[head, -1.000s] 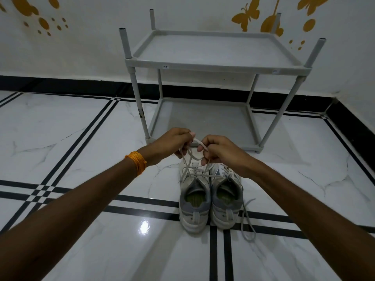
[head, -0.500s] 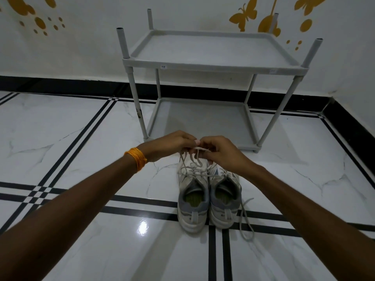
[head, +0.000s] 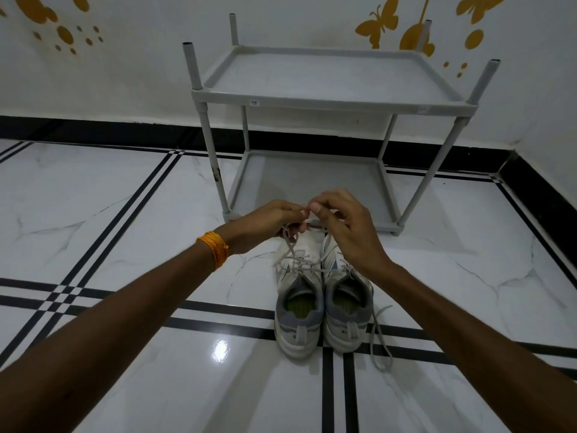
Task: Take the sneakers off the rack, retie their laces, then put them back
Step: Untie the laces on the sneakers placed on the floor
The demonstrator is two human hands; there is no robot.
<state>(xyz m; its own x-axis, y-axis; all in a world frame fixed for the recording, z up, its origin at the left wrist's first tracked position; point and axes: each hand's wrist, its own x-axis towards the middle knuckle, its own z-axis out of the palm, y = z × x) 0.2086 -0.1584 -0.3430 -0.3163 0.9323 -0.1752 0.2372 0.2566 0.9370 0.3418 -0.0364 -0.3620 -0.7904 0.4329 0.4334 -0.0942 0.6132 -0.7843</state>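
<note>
Two white and grey sneakers stand side by side on the floor, heels toward me: the left sneaker (head: 298, 310) and the right sneaker (head: 348, 310). Above their toes, my left hand (head: 265, 225) and my right hand (head: 346, 226) meet, both pinching the left sneaker's white lace (head: 292, 248), which rises from the shoe to my fingers. The right sneaker's lace (head: 379, 339) trails loose on the floor to its right. Just beyond my hands stands the grey two-tier rack (head: 331, 101), both shelves bare.
White marble floor (head: 125, 232) with black double stripes. The rack stands against a white wall with a black skirting (head: 93, 132) and yellow butterfly stickers. A wall corner lies at the far right. An orange thread band is on my left wrist.
My hands have come closer together and lifted slightly, fingertips now touching over the lace. The sneakers have not moved.
</note>
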